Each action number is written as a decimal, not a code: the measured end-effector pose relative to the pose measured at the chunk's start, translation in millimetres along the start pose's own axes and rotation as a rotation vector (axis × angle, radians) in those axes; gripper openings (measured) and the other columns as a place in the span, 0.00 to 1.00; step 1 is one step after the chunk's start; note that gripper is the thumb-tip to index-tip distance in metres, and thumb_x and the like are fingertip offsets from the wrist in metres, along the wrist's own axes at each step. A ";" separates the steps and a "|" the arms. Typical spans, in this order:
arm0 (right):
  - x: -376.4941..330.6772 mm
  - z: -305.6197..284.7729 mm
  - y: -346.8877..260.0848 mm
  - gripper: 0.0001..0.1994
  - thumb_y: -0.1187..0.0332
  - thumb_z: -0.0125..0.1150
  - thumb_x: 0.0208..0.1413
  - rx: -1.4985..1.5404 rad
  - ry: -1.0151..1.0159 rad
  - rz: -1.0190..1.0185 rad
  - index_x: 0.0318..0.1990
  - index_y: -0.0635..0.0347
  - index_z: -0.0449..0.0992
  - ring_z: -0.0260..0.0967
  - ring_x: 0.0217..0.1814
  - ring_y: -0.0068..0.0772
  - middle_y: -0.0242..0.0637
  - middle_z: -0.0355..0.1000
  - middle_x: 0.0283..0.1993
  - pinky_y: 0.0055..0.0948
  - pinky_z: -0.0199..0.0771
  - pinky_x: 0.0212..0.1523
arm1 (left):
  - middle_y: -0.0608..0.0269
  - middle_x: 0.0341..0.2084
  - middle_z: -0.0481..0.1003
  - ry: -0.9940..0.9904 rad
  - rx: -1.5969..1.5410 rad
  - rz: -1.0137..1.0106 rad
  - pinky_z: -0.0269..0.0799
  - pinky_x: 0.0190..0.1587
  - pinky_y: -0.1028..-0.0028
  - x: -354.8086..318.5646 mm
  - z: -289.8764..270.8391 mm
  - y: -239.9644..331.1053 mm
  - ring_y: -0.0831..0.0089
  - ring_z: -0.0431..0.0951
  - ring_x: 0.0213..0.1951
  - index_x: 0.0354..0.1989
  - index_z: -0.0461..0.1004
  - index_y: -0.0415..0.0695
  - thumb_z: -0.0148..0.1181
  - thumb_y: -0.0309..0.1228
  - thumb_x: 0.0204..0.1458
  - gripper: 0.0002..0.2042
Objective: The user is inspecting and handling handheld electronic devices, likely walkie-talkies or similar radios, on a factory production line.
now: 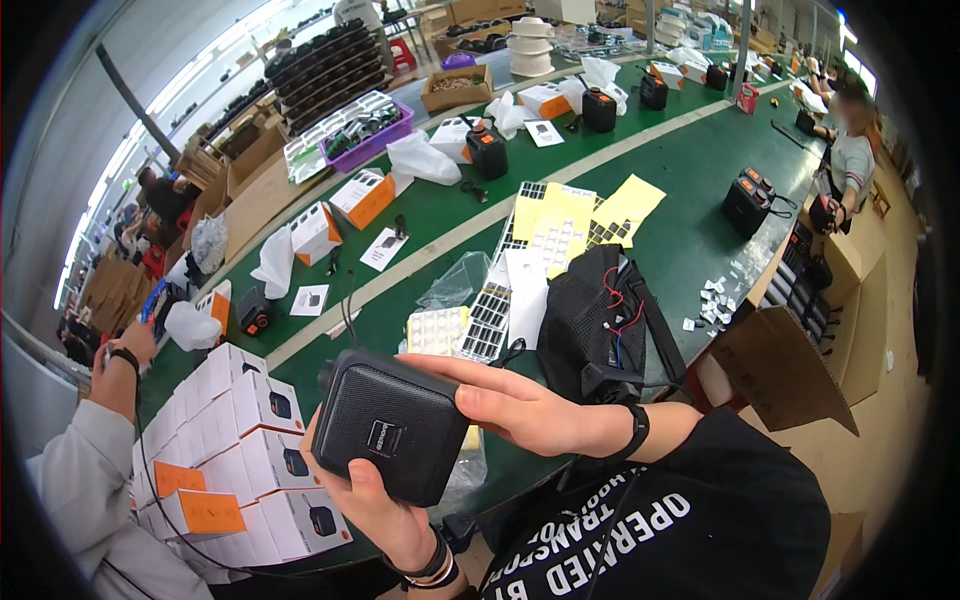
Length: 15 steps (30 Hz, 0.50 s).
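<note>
A black, boxy portable speaker (392, 428) with a mesh front and a small badge is held tilted between both hands. My left hand (375, 505) grips its lower left side, thumb on the mesh and fingers partly hidden behind. My right hand (510, 400) closes on the upper right edge, with fingers flat along the top and thumb at the side. Just beyond it lie a sheet of white stickers (437, 330), a sheet of dark labels (487, 322) and a clear plastic bag (460, 280). A black mesh bag (578, 325) with red wires sits near my right hand.
White product boxes (215, 420) are stacked at left, beside a co-worker's arm (110, 430). Speakers (487, 150), orange-white boxes (365, 197) and plastic wraps line the green table (690, 150). An open carton (800, 360) stands at right; another person (850, 150) works farther back.
</note>
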State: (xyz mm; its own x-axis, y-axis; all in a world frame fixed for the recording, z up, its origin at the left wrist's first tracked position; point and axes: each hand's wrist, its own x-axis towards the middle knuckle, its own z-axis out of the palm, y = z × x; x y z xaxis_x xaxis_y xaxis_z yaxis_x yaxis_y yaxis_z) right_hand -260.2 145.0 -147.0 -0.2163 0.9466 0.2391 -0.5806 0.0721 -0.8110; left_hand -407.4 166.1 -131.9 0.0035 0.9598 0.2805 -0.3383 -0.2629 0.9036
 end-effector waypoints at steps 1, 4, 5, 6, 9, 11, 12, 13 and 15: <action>-0.7 0.4 -1.2 0.29 0.56 0.41 0.62 0.003 -0.005 -0.006 0.64 0.65 0.47 0.49 0.63 0.28 0.41 0.54 0.62 0.27 0.47 0.62 | 0.55 0.43 0.65 0.004 0.003 -0.002 0.74 0.40 0.73 -0.2 2.3 1.1 0.68 0.72 0.43 0.52 0.55 0.37 0.56 0.47 0.48 0.31; -2.5 1.7 -2.6 0.29 0.57 0.43 0.61 0.049 -0.008 -0.029 0.64 0.64 0.47 0.49 0.64 0.29 0.41 0.54 0.62 0.27 0.48 0.62 | 0.53 0.43 0.65 0.001 0.030 0.056 0.76 0.38 0.74 -2.2 6.9 1.8 0.67 0.73 0.42 0.52 0.55 0.37 0.59 0.48 0.45 0.33; -3.1 2.2 -2.5 0.29 0.58 0.43 0.60 0.051 -0.019 -0.038 0.64 0.64 0.47 0.50 0.63 0.29 0.41 0.54 0.62 0.28 0.48 0.61 | 0.53 0.42 0.65 0.010 0.028 0.064 0.76 0.38 0.74 -3.2 7.6 2.4 0.67 0.73 0.41 0.52 0.55 0.37 0.61 0.49 0.43 0.35; -4.1 2.0 -3.5 0.29 0.59 0.44 0.59 0.059 -0.029 -0.043 0.64 0.64 0.47 0.50 0.63 0.29 0.41 0.54 0.61 0.28 0.48 0.61 | 0.53 0.42 0.65 0.016 0.026 0.068 0.76 0.38 0.74 -4.2 9.2 3.4 0.66 0.73 0.41 0.51 0.55 0.37 0.62 0.50 0.41 0.36; -5.1 0.9 -4.4 0.29 0.60 0.44 0.59 0.045 -0.052 -0.057 0.64 0.64 0.47 0.51 0.62 0.29 0.41 0.54 0.61 0.29 0.49 0.61 | 0.53 0.41 0.66 0.036 0.045 0.091 0.76 0.37 0.74 -6.5 10.9 4.7 0.66 0.73 0.40 0.51 0.56 0.37 0.64 0.51 0.38 0.38; -5.4 0.3 -5.6 0.29 0.59 0.43 0.59 0.023 -0.057 -0.066 0.64 0.64 0.47 0.51 0.62 0.29 0.41 0.54 0.61 0.29 0.49 0.61 | 0.52 0.41 0.66 0.044 0.049 0.096 0.76 0.37 0.73 -7.7 11.0 6.0 0.66 0.73 0.40 0.51 0.56 0.37 0.64 0.51 0.38 0.38; -5.3 1.1 -5.3 0.29 0.59 0.42 0.59 0.003 -0.057 -0.059 0.64 0.64 0.47 0.51 0.62 0.29 0.40 0.54 0.61 0.29 0.50 0.60 | 0.52 0.41 0.66 0.042 0.055 0.091 0.76 0.37 0.73 -7.7 10.2 5.7 0.66 0.73 0.40 0.51 0.56 0.37 0.64 0.52 0.37 0.39; -5.7 2.1 -6.0 0.29 0.59 0.42 0.59 0.005 -0.056 -0.068 0.64 0.64 0.47 0.51 0.62 0.29 0.40 0.54 0.61 0.29 0.50 0.60 | 0.52 0.41 0.66 0.050 0.051 0.102 0.76 0.37 0.73 -8.6 10.3 6.6 0.66 0.73 0.40 0.51 0.56 0.37 0.64 0.52 0.37 0.39; -7.3 5.1 -6.6 0.31 0.61 0.50 0.56 0.131 -0.001 -0.051 0.64 0.64 0.47 0.51 0.62 0.30 0.41 0.55 0.60 0.29 0.49 0.61 | 0.53 0.42 0.66 0.034 0.056 0.065 0.76 0.37 0.73 -9.8 10.1 5.3 0.66 0.73 0.41 0.52 0.55 0.38 0.63 0.50 0.39 0.37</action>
State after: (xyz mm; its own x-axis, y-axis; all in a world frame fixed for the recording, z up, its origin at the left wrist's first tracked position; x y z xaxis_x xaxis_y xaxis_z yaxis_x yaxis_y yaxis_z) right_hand -258.7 136.0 -140.7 -0.1846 0.9424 0.2790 -0.6884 0.0786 -0.7211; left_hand -399.7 154.4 -126.6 -0.0490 0.9432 0.3287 -0.2837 -0.3286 0.9008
